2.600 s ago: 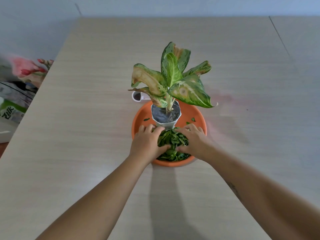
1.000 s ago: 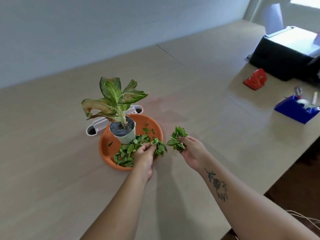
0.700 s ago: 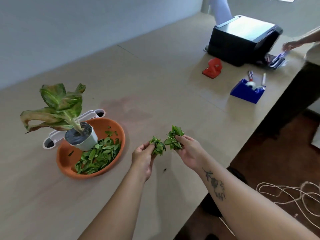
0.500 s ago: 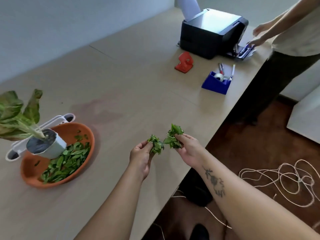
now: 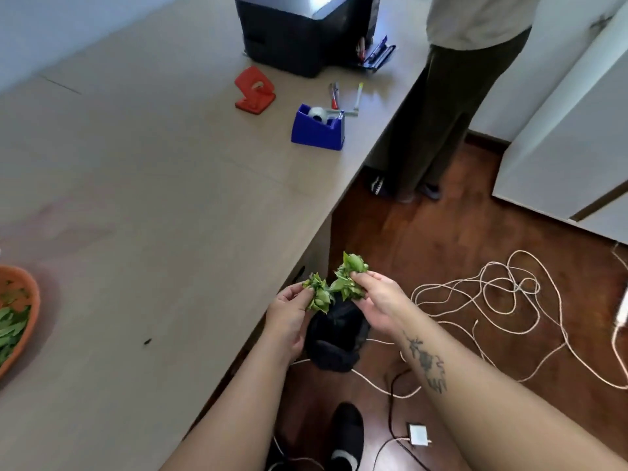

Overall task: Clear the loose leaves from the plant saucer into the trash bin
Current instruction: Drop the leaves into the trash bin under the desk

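My left hand [image 5: 289,317] pinches a small bunch of green leaves [image 5: 318,295], and my right hand [image 5: 379,302] pinches a second bunch of leaves [image 5: 348,275]. Both hands hover past the table's front edge, right above a black trash bin [image 5: 334,338] on the floor beside the table. The orange plant saucer [image 5: 29,309] shows only at the far left edge, with more loose leaves [image 5: 10,326] lying in it. The plant and its pot are out of view.
On the wooden table [image 5: 153,198] stand a blue tape dispenser [image 5: 317,130], a red hole punch [image 5: 255,91], pens and a black printer [image 5: 299,32]. A person [image 5: 441,96] stands at the table's far corner. Tangled white cord [image 5: 492,294] lies on the floor.
Both hands lifted bunches of leaves out of the saucer and carried them right, off the table edge, to above the bin. The view swung right, leaving the saucer at the far left.
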### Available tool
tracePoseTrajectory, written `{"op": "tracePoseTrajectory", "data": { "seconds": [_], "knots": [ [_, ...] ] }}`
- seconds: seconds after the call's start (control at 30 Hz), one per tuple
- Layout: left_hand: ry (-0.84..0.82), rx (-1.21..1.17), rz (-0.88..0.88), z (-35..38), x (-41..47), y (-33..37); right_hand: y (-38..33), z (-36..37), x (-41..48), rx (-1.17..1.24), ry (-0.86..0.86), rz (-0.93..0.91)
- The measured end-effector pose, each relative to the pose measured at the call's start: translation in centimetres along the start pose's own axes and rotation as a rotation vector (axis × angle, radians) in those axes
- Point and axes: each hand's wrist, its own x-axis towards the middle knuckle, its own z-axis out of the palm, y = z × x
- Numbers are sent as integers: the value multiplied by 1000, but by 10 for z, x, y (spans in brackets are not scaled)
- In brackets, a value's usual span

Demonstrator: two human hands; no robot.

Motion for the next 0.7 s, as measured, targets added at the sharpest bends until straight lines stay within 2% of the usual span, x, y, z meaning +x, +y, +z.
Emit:
{"op": "tracePoseTrajectory", "data": {
  "seconds": [0.23, 0.47, 0.7],
  "knots": [
    [7, 168, -46, 17, 45, -67, 26, -67, 42, -15, 203, 49],
    [74, 347, -56, -4, 133, -140, 92, -117, 126, -260, 366, 122],
    [5, 500, -84, -10, 209, -196, 141, -148, 199, -384, 306, 107]
  ]
}}
